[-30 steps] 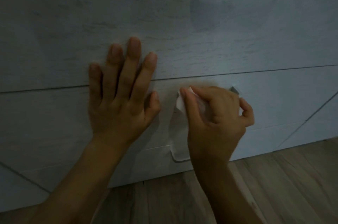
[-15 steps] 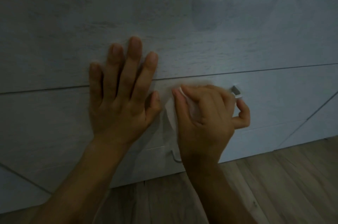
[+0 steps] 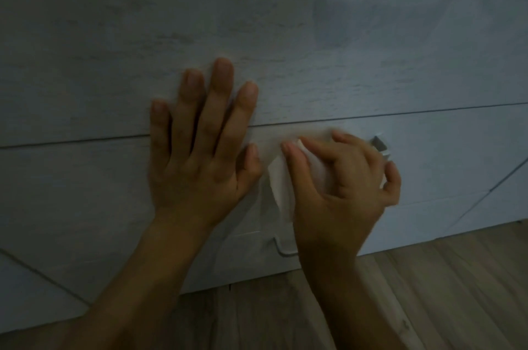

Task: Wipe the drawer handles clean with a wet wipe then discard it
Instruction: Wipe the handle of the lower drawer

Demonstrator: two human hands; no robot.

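Note:
My right hand [image 3: 343,192] grips a white wet wipe [image 3: 281,186] bunched over a drawer handle on the pale wood-grain drawer front [image 3: 443,163]. Only the handle's right end [image 3: 379,144] shows past my fingers; the rest is hidden under the hand and wipe. A flap of the wipe hangs down to the left of my palm. My left hand [image 3: 200,155] lies flat with fingers spread against the drawer fronts, just left of the wipe. A second handle [image 3: 281,249] on the drawer below shows its left corner under my right wrist.
The dresser front [image 3: 285,35] fills the upper view, with a seam between drawers running across the middle. Wood-plank floor [image 3: 428,292] lies below the dresser at the bottom right. The scene is dim.
My right hand with the wipe has slid left along the handle, baring more of its right end. My left hand has stayed flat in place.

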